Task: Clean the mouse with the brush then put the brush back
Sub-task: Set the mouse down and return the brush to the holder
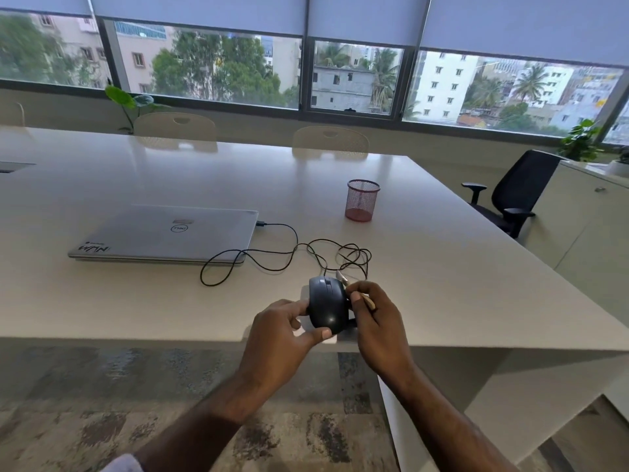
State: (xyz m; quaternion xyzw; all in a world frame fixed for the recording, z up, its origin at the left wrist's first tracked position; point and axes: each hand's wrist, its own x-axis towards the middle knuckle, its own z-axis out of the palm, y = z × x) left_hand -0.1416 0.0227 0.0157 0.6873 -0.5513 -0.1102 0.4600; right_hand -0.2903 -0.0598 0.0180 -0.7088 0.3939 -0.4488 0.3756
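Observation:
A black wired mouse (327,303) is lifted above the table's front edge. My left hand (277,338) grips it from the left, thumb at its near end and fingers along its side. My right hand (374,321) pinches a small brush (366,299) with a wooden handle and metal ferrule; its bristle end lies against the mouse's upper right side near the buttons. The mouse's black cable (289,253) loops across the table to a closed silver laptop (166,235). A red mesh pen holder (363,200) stands upright behind, far from both hands.
The white table (442,284) ends just under my hands, with patterned floor below. Two beige chairs (330,139) sit at the far side and a black office chair (514,195) at the right beside a white cabinet (585,226).

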